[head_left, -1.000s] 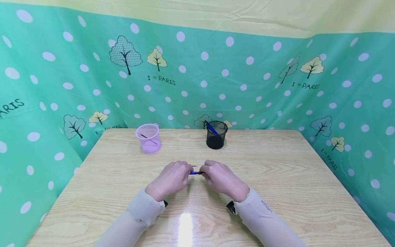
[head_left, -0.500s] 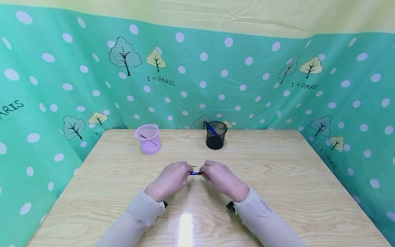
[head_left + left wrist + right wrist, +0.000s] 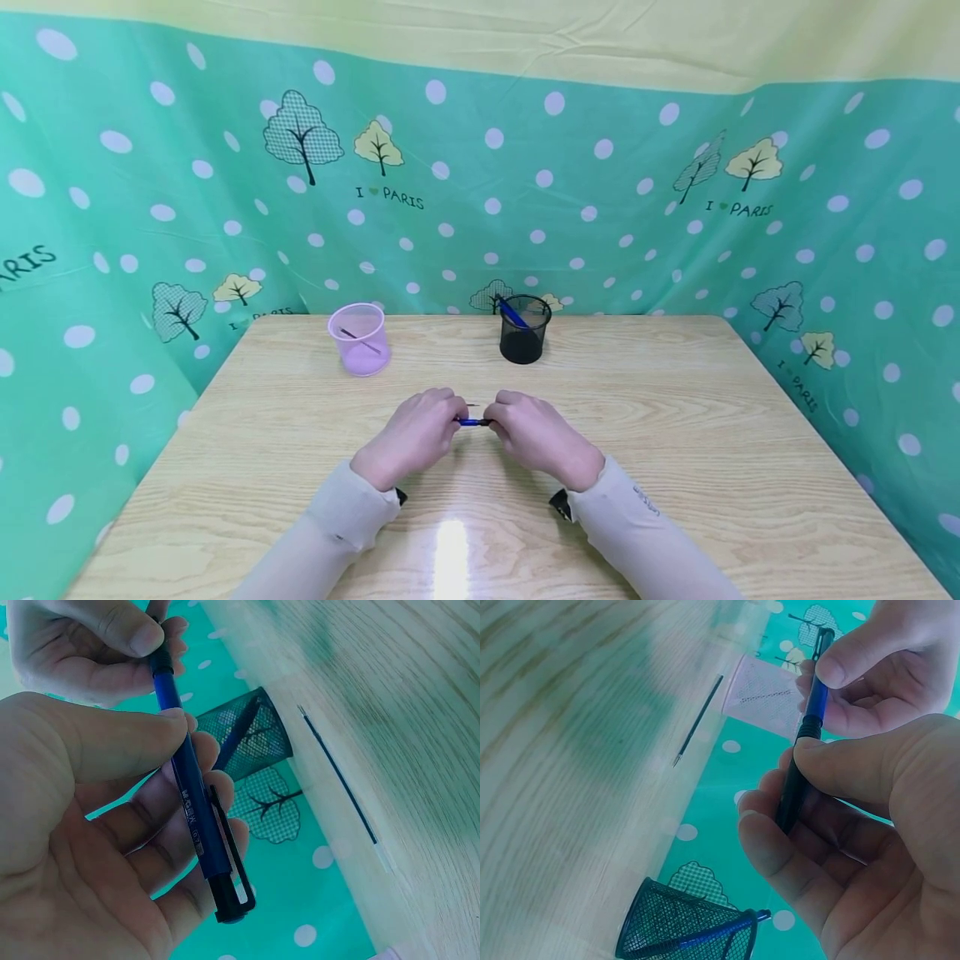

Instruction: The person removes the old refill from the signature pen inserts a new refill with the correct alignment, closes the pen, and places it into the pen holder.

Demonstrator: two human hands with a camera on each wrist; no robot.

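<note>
Blue pen (image 3: 199, 826), over the table (image 3: 675, 467): your left hand (image 3: 415, 431) pinches its barrel, your right hand (image 3: 538, 431) its dark front end (image 3: 791, 796). Expect it light, stiff, slightly slick; the ribbed grip (image 3: 808, 730) probably offers surest hold, though your grasp hides the tip.

Wood-grain surface (image 3: 637, 375), glare patch (image 3: 451, 558) at near side. Toward the back: lilac cup (image 3: 365, 363), slim dark stick (image 3: 360, 341) slanted inside; well apart to its right, black mesh cup (image 3: 522, 348), blue pen (image 3: 513, 312) leaning in it. Behind: green dotted curtain (image 3: 517, 167), printed trees (image 3: 303, 129).
</note>
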